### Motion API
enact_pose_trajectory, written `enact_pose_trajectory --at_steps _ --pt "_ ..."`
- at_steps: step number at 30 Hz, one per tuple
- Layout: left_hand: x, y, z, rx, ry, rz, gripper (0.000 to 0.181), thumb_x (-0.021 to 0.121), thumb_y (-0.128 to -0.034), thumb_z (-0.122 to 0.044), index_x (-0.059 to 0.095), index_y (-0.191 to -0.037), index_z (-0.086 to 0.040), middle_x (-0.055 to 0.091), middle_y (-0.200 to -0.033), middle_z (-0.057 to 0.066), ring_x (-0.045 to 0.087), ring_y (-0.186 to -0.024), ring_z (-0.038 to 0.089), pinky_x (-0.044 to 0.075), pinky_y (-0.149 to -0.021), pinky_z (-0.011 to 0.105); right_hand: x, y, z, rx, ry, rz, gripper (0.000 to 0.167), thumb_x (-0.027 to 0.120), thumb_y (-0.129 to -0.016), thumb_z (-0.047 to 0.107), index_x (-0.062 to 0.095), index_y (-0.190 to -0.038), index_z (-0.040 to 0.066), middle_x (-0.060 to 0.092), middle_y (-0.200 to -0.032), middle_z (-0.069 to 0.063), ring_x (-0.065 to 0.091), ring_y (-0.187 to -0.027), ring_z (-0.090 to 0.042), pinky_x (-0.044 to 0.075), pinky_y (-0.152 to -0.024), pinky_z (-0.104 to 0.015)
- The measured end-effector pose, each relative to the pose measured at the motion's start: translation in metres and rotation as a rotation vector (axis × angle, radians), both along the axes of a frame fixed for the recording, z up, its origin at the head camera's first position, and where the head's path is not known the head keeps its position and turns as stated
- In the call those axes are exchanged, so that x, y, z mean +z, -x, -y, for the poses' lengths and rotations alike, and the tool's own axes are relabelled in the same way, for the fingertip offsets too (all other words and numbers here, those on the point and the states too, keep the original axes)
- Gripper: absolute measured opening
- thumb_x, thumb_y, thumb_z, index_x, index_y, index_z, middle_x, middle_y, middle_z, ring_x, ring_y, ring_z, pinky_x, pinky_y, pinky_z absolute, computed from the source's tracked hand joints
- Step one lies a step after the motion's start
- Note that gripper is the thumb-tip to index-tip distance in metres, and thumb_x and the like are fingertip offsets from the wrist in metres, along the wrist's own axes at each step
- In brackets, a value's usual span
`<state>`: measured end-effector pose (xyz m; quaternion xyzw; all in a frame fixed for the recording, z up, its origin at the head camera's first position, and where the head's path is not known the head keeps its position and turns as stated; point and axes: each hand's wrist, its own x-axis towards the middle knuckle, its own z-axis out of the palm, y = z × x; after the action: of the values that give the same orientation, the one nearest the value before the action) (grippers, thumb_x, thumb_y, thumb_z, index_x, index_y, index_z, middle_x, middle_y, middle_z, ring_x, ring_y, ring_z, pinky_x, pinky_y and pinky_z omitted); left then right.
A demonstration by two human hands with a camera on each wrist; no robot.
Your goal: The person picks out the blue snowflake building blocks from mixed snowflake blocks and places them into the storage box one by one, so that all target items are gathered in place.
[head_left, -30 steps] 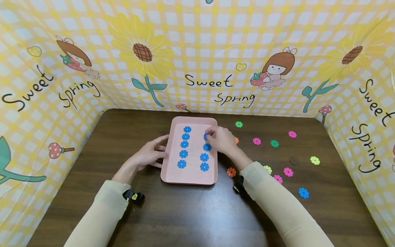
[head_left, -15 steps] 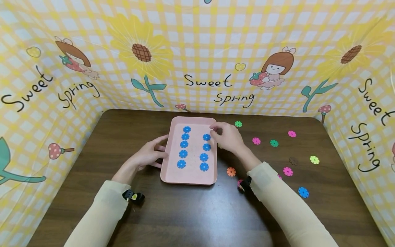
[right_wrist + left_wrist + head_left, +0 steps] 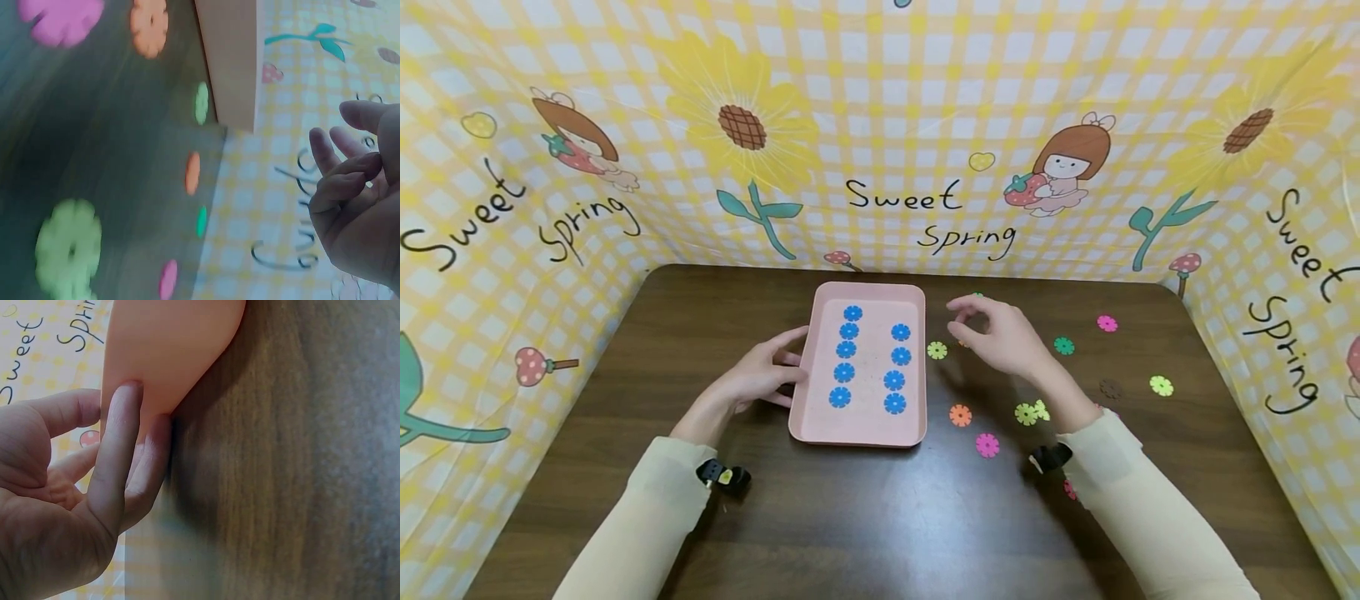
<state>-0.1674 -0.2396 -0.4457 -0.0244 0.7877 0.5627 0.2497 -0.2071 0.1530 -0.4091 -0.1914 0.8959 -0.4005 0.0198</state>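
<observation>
A pink tray lies on the table, holding two columns of blue notched plastic discs. Several form the left column, among them a blue disc; the right column includes another blue disc. My left hand touches the tray's left outer wall with its fingertips; in the left wrist view, slightly bent fingers lie against that wall. Right of the tray, my right hand is raised above the table, fingers loosely bent, with nothing seen between them in the head or right wrist view.
Loose discs are scattered on the brown table to the tray's right: yellow-green, orange, pink, dark green and brown ones. My right forearm covers part of that area. A checked cloth surrounds the table.
My right hand has let go of a blue disc at the top of the tray's right column and moved right, off the tray. My left hand has stayed at the tray's left side.
</observation>
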Motion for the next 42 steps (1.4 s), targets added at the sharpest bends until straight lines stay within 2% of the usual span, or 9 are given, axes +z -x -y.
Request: enact_pose_trajectory --at_steps 6,12,21,25,28,34,36,39,42 --pt "0.0 0.0 0.0 0.006 0.004 0.001 0.082 0.065 -0.0983 -0.005 0.023 -0.167 -0.022 0.048 -0.138 0.03 0.067 -0.105 0.037 0.064 -0.075 0.049 0.008 -0.017 -0.04 -0.009 -0.046 0.004 0.034 0.07 -0.1 0.031 0.067 -0.132 0.019 0.07 -0.108 0.003 0.04 -0.049 -0.014 0.038 -0.047 -0.031" --pt "0.0 0.001 0.0 0.0 0.002 0.001 0.083 0.066 -0.0984 -0.006 0.023 -0.167 -0.023 0.048 -0.139 0.03 0.067 -0.106 0.037 0.064 -0.075 0.049 0.007 -0.037 -0.088 -0.029 -0.077 0.026 0.035 0.069 -0.101 0.036 0.065 -0.132 0.02 0.07 -0.108 0.001 0.047 -0.054 -0.016 0.042 -0.052 -0.031" --pt "-0.003 0.003 0.0 -0.001 0.008 0.0 0.082 0.065 -0.0987 -0.006 0.023 -0.167 -0.022 0.047 -0.139 0.031 0.067 -0.108 0.038 0.064 -0.075 0.049 0.005 -0.076 -0.151 -0.096 -0.083 0.081 0.037 0.073 -0.1 0.032 0.065 -0.131 0.013 0.07 -0.111 -0.006 0.032 -0.046 -0.01 0.037 -0.045 -0.031" --pt "-0.004 0.002 -0.001 0.002 0.011 0.002 0.081 0.066 -0.0987 -0.006 0.024 -0.167 -0.022 0.048 -0.138 0.03 0.067 -0.107 0.038 0.064 -0.075 0.049 0.0 -0.091 -0.177 -0.126 -0.125 0.137 0.043 0.075 -0.097 0.034 0.064 -0.131 0.011 0.07 -0.113 -0.009 0.048 -0.057 -0.013 0.043 -0.055 -0.028" --pt "-0.004 0.002 -0.001 0.01 0.012 0.005 0.081 0.066 -0.0986 -0.006 0.025 -0.166 -0.023 0.048 -0.137 0.03 0.067 -0.106 0.037 0.064 -0.075 0.049 -0.005 -0.101 -0.192 -0.144 -0.17 0.177 0.047 0.077 -0.096 0.038 0.064 -0.131 0.009 0.069 -0.115 -0.011 0.053 -0.064 -0.016 0.045 -0.059 -0.027" --pt "-0.004 0.001 0.0 0.009 0.003 -0.001 0.082 0.065 -0.0986 -0.006 0.023 -0.167 -0.022 0.049 -0.138 0.031 0.067 -0.108 0.036 0.064 -0.074 0.049 -0.019 -0.113 -0.214 -0.12 -0.201 0.279 0.049 0.082 -0.091 0.035 0.065 -0.129 0.008 0.067 -0.115 -0.012 0.04 -0.054 -0.011 0.042 -0.056 -0.028" --pt "-0.004 0.002 0.0 0.004 0.002 -0.004 0.082 0.065 -0.0989 -0.006 0.023 -0.167 -0.022 0.05 -0.138 0.031 0.067 -0.109 0.036 0.064 -0.074 0.049 -0.025 -0.117 -0.22 -0.112 -0.194 0.306 0.051 0.085 -0.088 0.033 0.066 -0.128 0.008 0.067 -0.115 -0.011 0.046 -0.059 -0.011 0.044 -0.06 -0.026" --pt "-0.005 0.002 -0.001 0.007 0.005 -0.002 0.081 0.065 -0.0989 -0.006 0.024 -0.167 -0.022 0.05 -0.138 0.03 0.067 -0.109 0.036 0.064 -0.074 0.049 -0.035 -0.121 -0.226 -0.098 -0.189 0.334 0.053 0.087 -0.086 0.031 0.067 -0.128 0.007 0.067 -0.114 -0.009 0.057 -0.077 -0.013 0.047 -0.067 -0.024" --pt "-0.004 0.002 -0.001 0.005 0.002 -0.004 0.081 0.065 -0.0987 -0.006 0.024 -0.167 -0.022 0.05 -0.138 0.03 0.067 -0.108 0.036 0.064 -0.074 0.049 -0.042 -0.124 -0.228 -0.096 -0.18 0.345 0.054 0.09 -0.083 0.03 0.068 -0.126 0.007 0.066 -0.11 -0.006 0.058 -0.085 -0.014 0.047 -0.07 -0.023"
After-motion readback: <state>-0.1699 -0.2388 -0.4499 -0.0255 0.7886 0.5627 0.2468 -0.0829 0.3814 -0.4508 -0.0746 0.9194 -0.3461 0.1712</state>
